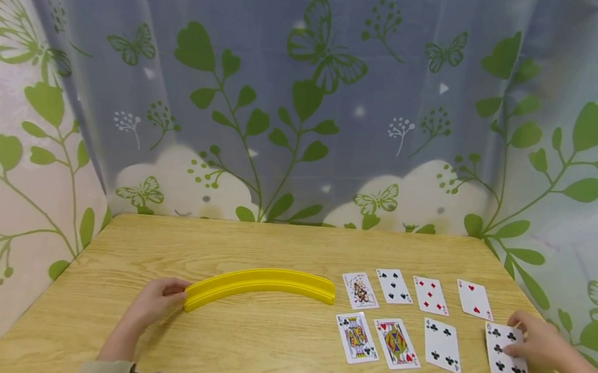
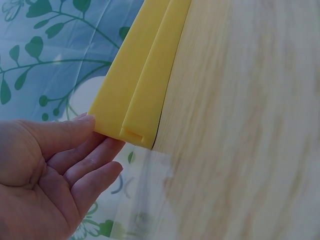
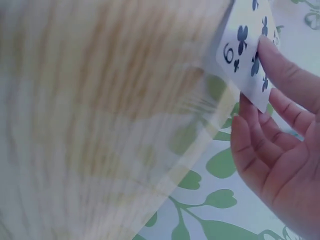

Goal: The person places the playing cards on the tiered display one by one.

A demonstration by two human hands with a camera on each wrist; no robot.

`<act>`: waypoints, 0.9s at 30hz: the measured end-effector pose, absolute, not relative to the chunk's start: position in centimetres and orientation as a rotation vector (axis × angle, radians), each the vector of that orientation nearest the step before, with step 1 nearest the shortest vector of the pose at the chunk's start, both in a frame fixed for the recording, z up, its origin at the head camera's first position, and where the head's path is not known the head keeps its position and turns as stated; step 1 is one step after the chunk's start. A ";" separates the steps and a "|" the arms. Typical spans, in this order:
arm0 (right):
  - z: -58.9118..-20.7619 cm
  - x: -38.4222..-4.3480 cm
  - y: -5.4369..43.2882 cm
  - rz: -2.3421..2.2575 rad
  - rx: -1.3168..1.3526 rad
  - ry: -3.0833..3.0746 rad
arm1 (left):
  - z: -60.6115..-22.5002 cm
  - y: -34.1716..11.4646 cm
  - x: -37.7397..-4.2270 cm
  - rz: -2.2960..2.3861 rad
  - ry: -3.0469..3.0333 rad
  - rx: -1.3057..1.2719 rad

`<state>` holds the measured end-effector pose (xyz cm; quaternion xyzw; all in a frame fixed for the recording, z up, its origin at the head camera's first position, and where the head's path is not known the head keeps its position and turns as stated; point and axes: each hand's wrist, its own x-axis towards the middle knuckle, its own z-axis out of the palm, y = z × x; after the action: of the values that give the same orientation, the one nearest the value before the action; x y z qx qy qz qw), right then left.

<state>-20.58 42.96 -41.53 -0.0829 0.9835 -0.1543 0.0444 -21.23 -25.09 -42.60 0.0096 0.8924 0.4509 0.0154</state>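
Note:
My left hand (image 1: 154, 304) pinches the near left end of a curved yellow playing card holder (image 1: 260, 277), which rests on the table. In the left wrist view, the thumb of my left hand (image 2: 55, 170) is at the corner of the holder (image 2: 135, 90), with fingers beneath. At the right, my right hand (image 1: 540, 343) holds the six of clubs (image 1: 496, 363) between thumb and fingers. The right wrist view shows that card (image 3: 245, 60) tilted, the thumb of my right hand (image 3: 285, 130) on its face and fingers behind it.
Face-up cards lie in two rows: a joker (image 1: 360, 291), five of spades (image 1: 393, 286), a diamonds card (image 1: 430, 296) and two of hearts (image 1: 474, 299) behind; king of clubs (image 1: 357, 337), jack of hearts (image 1: 397, 343) and four of clubs (image 1: 442, 345) in front. Printed curtains (image 1: 304, 122) surround the wooden table (image 1: 244, 352).

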 end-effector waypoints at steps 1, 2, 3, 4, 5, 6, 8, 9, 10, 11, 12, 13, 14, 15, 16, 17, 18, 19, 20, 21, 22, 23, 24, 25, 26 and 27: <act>-41.4 -20.5 42.9 -0.476 -0.260 3.032 | -42.6 -25.1 -21.2 1.404 2.775 0.028; -41.3 -20.4 42.8 -0.491 -0.268 3.055 | -42.6 -25.1 -21.3 1.404 2.773 0.027; -41.3 -20.3 42.7 -0.506 -0.280 3.079 | -42.6 -25.1 -21.3 1.405 2.771 0.025; -41.2 -20.2 42.7 -0.520 -0.290 3.099 | -42.7 -25.1 -21.3 1.404 2.772 0.026; -41.1 -20.1 42.6 -0.545 -0.301 3.112 | -42.7 -25.1 -21.3 1.404 2.772 0.026; -41.0 -20.0 42.5 -0.562 -0.308 3.125 | -42.7 -25.1 -21.3 1.405 2.771 0.025; -40.7 -19.9 42.3 -0.612 -0.316 3.130 | -42.8 -25.1 -21.4 1.408 2.767 0.018; -40.7 -19.8 42.3 -0.633 -0.319 3.132 | -42.8 -25.1 -21.4 1.407 2.769 0.017; -40.6 -19.7 42.2 -0.645 -0.314 3.135 | -42.7 -25.1 -21.4 1.409 2.768 0.018; -40.5 -19.6 42.1 -0.660 -0.318 3.139 | -42.7 -25.1 -21.4 1.411 2.768 0.017; -40.4 -19.5 42.0 -0.667 -0.308 3.144 | -42.7 -25.1 -21.3 1.413 2.766 0.015; -40.4 -19.5 41.9 -0.679 -0.300 3.144 | -42.7 -25.1 -21.3 1.413 2.765 0.015; -40.3 -19.4 41.8 -0.684 -0.295 3.152 | -42.7 -25.1 -21.3 1.413 2.764 0.018; -40.3 -19.3 41.7 -0.694 -0.289 3.157 | -42.7 -25.1 -21.3 1.415 2.763 0.012; -40.2 -19.2 41.6 -0.702 -0.285 3.161 | -42.7 -25.0 -21.3 1.417 2.760 0.005; -40.1 -19.2 41.4 -0.714 -0.282 3.167 | -42.7 -25.1 -21.3 1.414 2.760 0.006; -40.0 -19.1 41.3 -0.717 -0.271 3.176 | -42.7 -25.0 -21.3 1.414 2.758 0.001; -39.9 -19.0 41.0 -0.720 -0.269 3.187 | -42.7 -25.0 -21.4 1.415 2.759 -0.002; -39.8 -18.9 40.8 -0.726 -0.269 3.200 | -42.7 -25.1 -21.4 1.417 2.758 -0.007; -39.7 -18.9 40.6 -0.730 -0.266 3.208 | -42.8 -25.1 -21.4 1.418 2.759 -0.009; -39.6 -18.8 40.4 -0.732 -0.264 3.222 | -42.8 -25.1 -21.5 1.420 2.758 -0.008; -39.4 -18.7 40.1 -0.730 -0.255 3.234 | -42.8 -25.1 -21.5 1.422 2.756 -0.006; -39.4 -18.7 39.9 -0.734 -0.256 3.249 | -42.8 -25.1 -21.5 1.425 2.756 -0.010; -39.3 -18.7 39.6 -0.741 -0.259 3.261 | -42.8 -25.1 -21.5 1.425 2.756 -0.010; -39.2 -18.6 39.3 -0.735 -0.260 3.280 | -42.8 -25.1 -21.5 1.425 2.755 -0.010; -39.2 -18.6 39.0 -0.739 -0.265 3.295 | -42.8 -25.1 -21.5 1.423 2.755 -0.007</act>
<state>-18.63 39.04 -39.15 -0.0776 0.9654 -0.2166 -0.1227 -21.52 -25.06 -42.78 -0.0024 0.8883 0.4588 0.0202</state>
